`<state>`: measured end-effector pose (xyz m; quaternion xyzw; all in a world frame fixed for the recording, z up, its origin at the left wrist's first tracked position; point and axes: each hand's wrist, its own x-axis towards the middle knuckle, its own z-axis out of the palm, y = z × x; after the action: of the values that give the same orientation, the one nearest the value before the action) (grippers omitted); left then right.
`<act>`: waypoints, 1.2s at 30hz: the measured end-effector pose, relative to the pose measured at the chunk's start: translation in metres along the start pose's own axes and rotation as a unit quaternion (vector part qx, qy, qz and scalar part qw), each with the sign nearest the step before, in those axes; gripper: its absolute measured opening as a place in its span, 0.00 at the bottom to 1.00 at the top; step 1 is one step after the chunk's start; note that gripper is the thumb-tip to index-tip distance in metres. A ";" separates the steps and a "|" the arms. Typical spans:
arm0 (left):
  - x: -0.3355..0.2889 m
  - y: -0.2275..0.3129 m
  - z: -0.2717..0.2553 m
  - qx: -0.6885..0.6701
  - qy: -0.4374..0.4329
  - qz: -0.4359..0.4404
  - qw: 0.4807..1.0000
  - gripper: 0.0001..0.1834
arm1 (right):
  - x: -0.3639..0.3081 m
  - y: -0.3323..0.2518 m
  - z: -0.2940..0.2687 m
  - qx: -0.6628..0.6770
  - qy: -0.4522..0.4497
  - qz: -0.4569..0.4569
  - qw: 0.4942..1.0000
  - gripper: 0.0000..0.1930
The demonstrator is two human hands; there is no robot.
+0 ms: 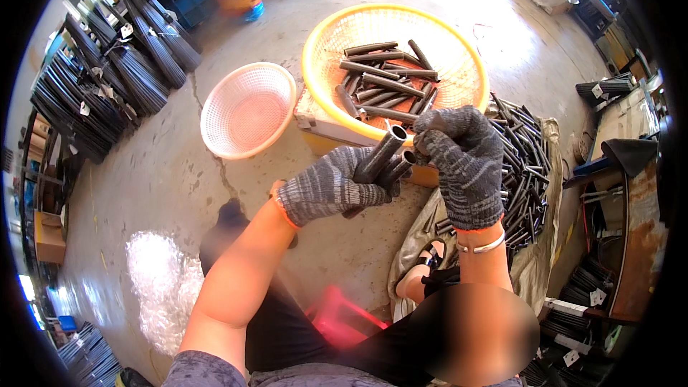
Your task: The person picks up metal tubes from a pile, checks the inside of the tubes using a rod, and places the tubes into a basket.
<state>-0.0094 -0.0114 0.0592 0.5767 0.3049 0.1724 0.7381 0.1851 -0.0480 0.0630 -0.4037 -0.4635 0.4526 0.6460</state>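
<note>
My left hand (322, 190), in a grey striped knit glove, is wrapped around at least two short dark metal tubes (380, 156), their open ends tilted up and to the right. Close beside those ends, my right hand (464, 165) in a matching glove is closed with fingertips pressed together. Whatever it may hold is hidden by the fingers. Just beyond both hands stands a large yellow-rimmed basket (310, 86) with a pile of similar dark tubes (383, 80) inside.
A smaller pink basket (249, 145) sits left of the yellow one, which rests on a box (315, 129). Many loose tubes (519, 165) lie on a sack (423, 244) at the right. Bundled rods (136, 75) stand far left; clear plastic wrap (161, 287) lies near left.
</note>
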 end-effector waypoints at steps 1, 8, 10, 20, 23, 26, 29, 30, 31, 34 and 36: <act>0.000 -0.001 0.000 0.017 0.005 -0.004 1.000 0.22 | 0.002 -0.002 -0.002 0.043 -0.007 -0.017 0.999 0.05; -0.003 -0.012 -0.005 -0.026 0.005 -0.026 0.999 0.25 | 0.021 -0.006 -0.038 0.209 0.149 -0.030 0.966 0.06; -0.004 -0.009 -0.003 -0.051 0.005 -0.026 0.998 0.27 | 0.025 0.005 -0.047 0.174 0.198 0.008 0.965 0.06; 0.002 -0.030 -0.006 -0.045 0.002 0.052 0.998 0.30 | 0.015 -0.015 -0.043 -0.035 0.065 -0.014 0.997 0.06; 0.005 -0.035 -0.005 0.049 0.039 0.076 0.995 0.30 | 0.004 -0.004 -0.013 -0.075 -0.113 -0.069 0.988 0.07; 0.005 -0.026 -0.001 0.160 0.074 0.028 0.984 0.30 | 0.000 0.013 -0.004 -0.192 -0.149 -0.131 0.961 0.09; 0.005 -0.022 0.003 0.143 0.104 0.021 0.984 0.29 | 0.002 0.014 0.000 -0.254 -0.146 -0.170 0.941 0.09; 0.005 -0.023 0.005 0.087 0.108 0.047 0.989 0.29 | 0.002 0.010 0.001 -0.263 -0.152 -0.162 0.939 0.09; 0.003 -0.021 0.004 0.040 0.104 0.045 0.993 0.29 | 0.002 0.008 0.001 -0.273 -0.158 -0.154 0.936 0.08; -0.006 -0.009 -0.006 -0.088 0.074 -0.015 0.993 0.29 | 0.005 0.007 -0.005 -0.265 -0.162 -0.157 0.937 0.10; -0.002 -0.017 -0.009 -0.165 0.049 0.016 0.985 0.29 | 0.005 0.005 -0.006 -0.264 -0.163 -0.159 0.937 0.10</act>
<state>-0.0189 -0.0105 0.0417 0.4426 0.2985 0.2601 0.8046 0.1911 -0.0430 0.0582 -0.4016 -0.7231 0.2648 0.4957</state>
